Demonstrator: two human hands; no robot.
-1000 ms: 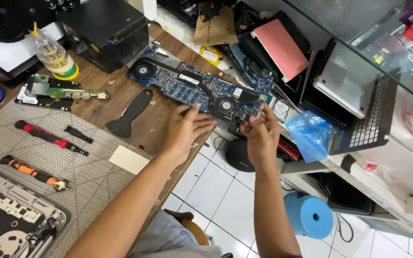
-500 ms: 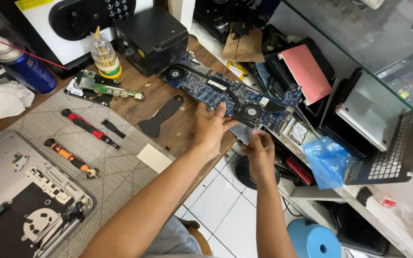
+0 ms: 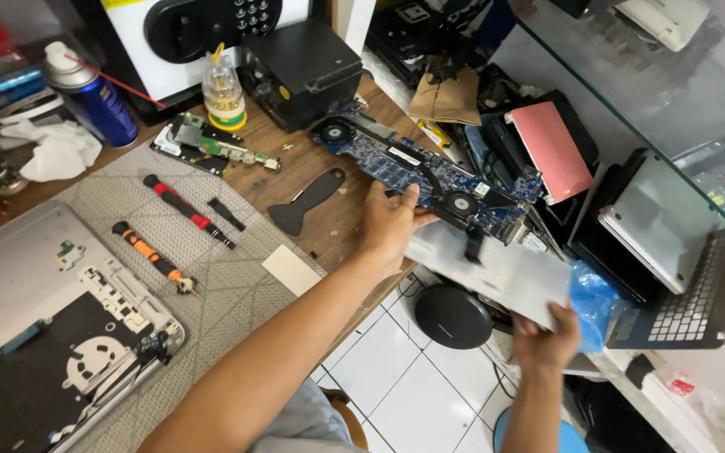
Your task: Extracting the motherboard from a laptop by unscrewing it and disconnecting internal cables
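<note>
Just past the worktop's (image 3: 312, 168) right edge, the left hand (image 3: 389, 225) holds a long blue circuit board (image 3: 425, 176) by its near edge, thumb on top and fingers (image 3: 396, 252) curled beneath, pinching it. Lower right, the right hand (image 3: 547, 340) grips a pale flat sheet (image 3: 497, 273) lying under the board, its fingers closed on the sheet's near corner.

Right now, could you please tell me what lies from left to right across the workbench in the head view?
Opened laptop base → orange screwdriver → black pry tool → left hand → blue circuit board → pink device.
</note>
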